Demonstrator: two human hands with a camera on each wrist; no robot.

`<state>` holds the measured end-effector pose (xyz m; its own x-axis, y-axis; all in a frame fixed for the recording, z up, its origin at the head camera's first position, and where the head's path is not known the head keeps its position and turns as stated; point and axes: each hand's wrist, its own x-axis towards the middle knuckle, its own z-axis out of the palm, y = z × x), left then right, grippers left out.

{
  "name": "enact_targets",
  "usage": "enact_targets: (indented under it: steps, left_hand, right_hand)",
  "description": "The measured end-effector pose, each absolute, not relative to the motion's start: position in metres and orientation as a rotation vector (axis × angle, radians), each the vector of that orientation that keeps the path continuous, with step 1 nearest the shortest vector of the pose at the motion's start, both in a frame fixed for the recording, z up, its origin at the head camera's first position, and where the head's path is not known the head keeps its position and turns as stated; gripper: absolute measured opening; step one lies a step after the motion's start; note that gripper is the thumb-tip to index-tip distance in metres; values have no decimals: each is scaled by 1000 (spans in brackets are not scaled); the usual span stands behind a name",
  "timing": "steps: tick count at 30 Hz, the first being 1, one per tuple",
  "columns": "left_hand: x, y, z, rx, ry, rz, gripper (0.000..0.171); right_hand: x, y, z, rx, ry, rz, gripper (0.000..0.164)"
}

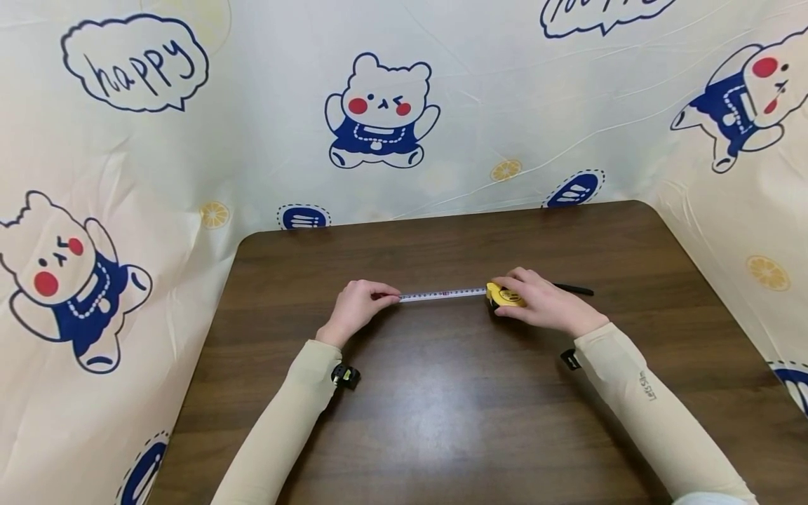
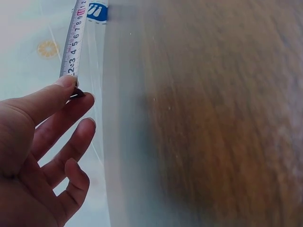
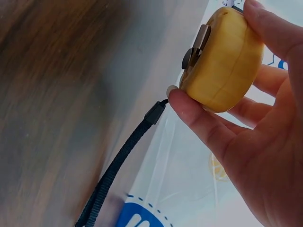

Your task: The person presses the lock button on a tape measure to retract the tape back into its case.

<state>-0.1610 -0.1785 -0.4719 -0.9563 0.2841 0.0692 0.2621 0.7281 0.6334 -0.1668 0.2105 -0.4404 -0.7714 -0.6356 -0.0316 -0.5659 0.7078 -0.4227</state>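
A yellow tape measure (image 1: 507, 295) is gripped in my right hand (image 1: 539, 301), fingers and thumb around its case. Out of the case runs a white measuring blade (image 1: 442, 294), straight across to the left. My left hand (image 1: 358, 308) pinches the blade's end between thumb and forefinger; in the left wrist view the other fingers are loosely bent below the tape's end hook (image 2: 77, 92). The right wrist view shows the yellow case (image 3: 226, 61) with a dark clip on its side. From it hangs a black wrist strap (image 3: 125, 146).
A dark brown wooden table (image 1: 404, 393) lies under both hands. Behind it and at both sides hangs a pale cloth (image 1: 265, 140) printed with bears, orange slices and lettering. Small black devices sit at the left wrist (image 1: 346, 376) and right wrist (image 1: 571, 359).
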Motion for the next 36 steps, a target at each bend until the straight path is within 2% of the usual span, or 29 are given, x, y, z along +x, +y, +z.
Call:
enact_targets:
  steps: [36]
  left_hand:
    - [-162,-157,-473,503,2858,1083,13]
  right_hand:
    - [-162,185,-444,-1082,2761,-605,61]
